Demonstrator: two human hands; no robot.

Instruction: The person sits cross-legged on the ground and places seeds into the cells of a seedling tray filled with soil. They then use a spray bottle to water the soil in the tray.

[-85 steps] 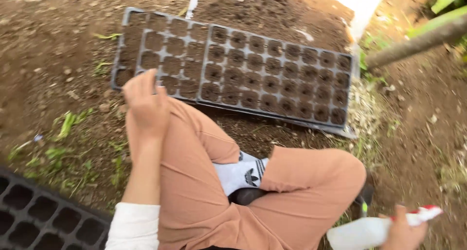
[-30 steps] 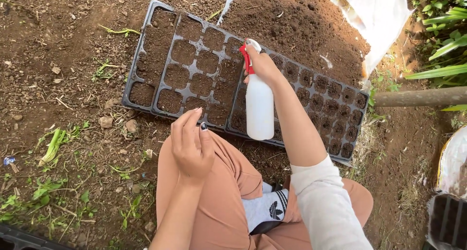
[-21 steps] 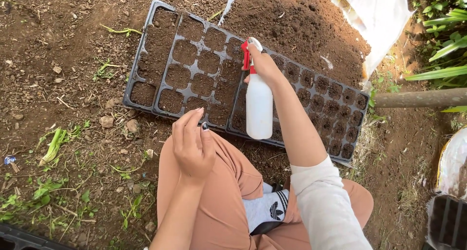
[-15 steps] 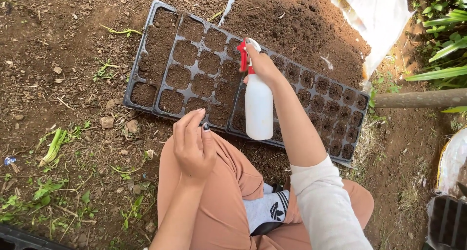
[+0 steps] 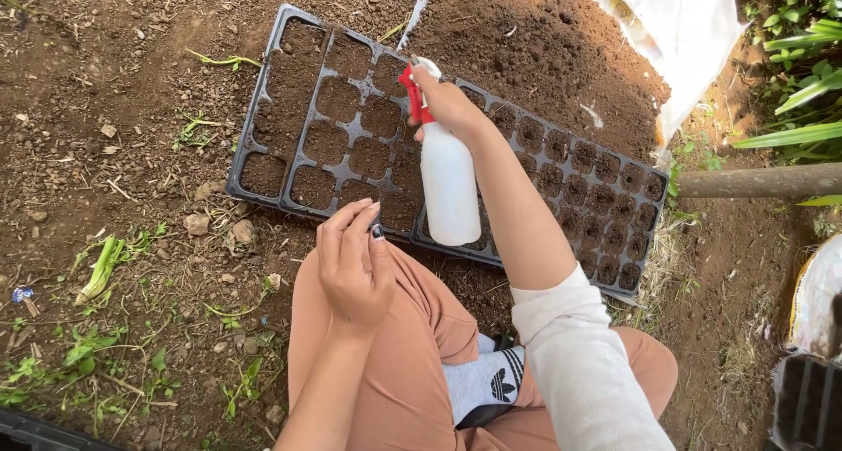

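We've swung the spray bottle [image 5: 448,188] toward 9 o'clock over the seed tray [image 5: 351,135]; right hand [image 5: 449,104] clamped on its trigger, left hand [image 5: 355,267] loosely curled, holding nothing.

Two hands: left hand [image 5: 353,271], right hand [image 5: 447,107]. One spray bottle [image 5: 447,192]. One black seedling tray [image 5: 281,118].

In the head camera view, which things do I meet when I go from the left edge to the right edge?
Green cut plant stem on the ground → left hand → white spray bottle with red trigger, held by the right hand → brown wooden pole.
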